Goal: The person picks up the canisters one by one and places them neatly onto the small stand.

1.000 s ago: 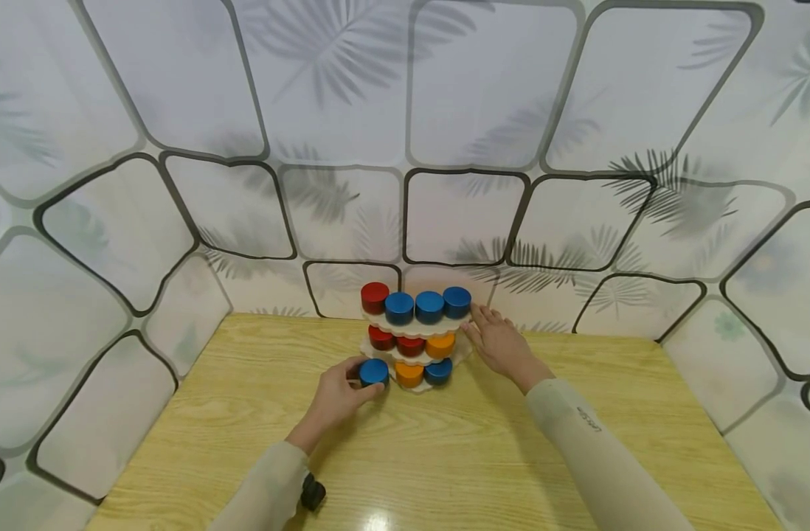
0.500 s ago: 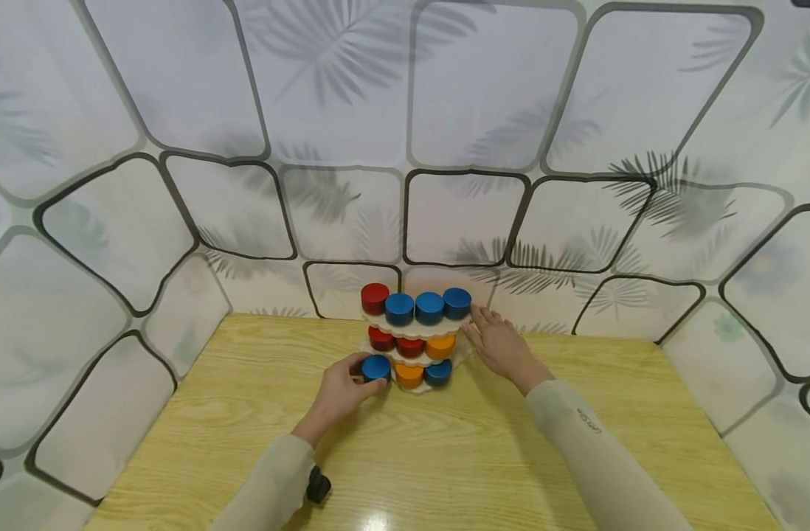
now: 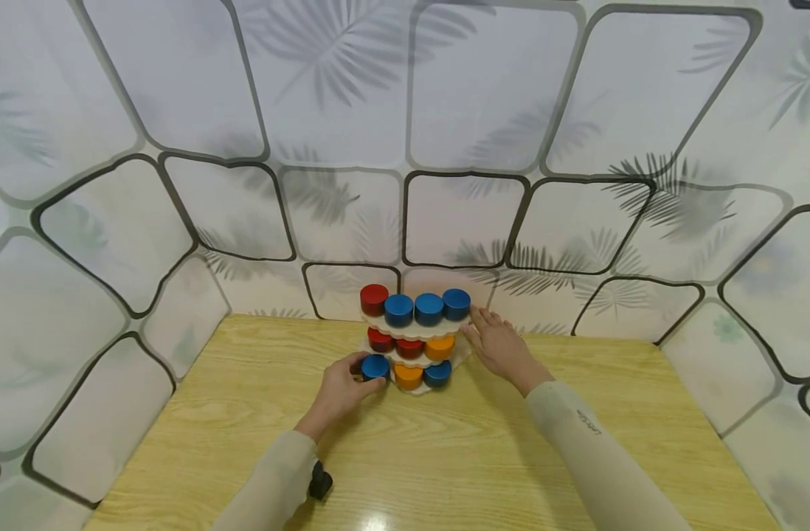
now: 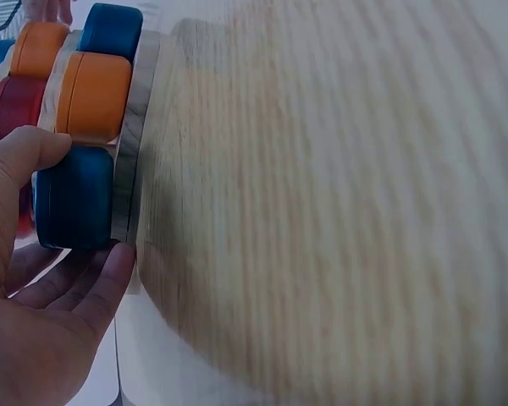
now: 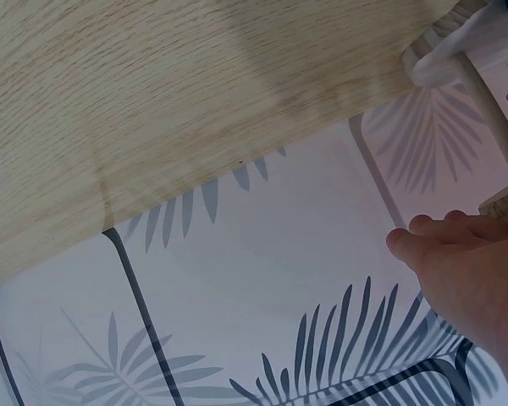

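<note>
A tiered wooden stand (image 3: 414, 330) with scalloped shelves stands against the back wall, bearing red, blue and orange cylinders. At the left end of its lowest tier, my left hand (image 3: 337, 392) pinches a blue cylinder (image 3: 375, 366) between thumb and fingers. The left wrist view shows that blue cylinder (image 4: 76, 199) seated against the base board, beside an orange cylinder (image 4: 95, 97). My right hand (image 3: 500, 346) lies along the right end of the top shelf with fingers extended. In the right wrist view its fingertips (image 5: 406, 241) are right at a shelf edge, by the stand's post (image 5: 489, 110).
The wood-grain table (image 3: 405, 457) spreads in front of the stand. A patterned wall covering (image 3: 468, 217) rises close behind it and on both sides. A small black device (image 3: 321, 481) sits at my left cuff.
My left hand has shifted slightly right and back with the blue cylinder, bringing it in beside the orange one on the lowest tier. The right hand has stayed put.
</note>
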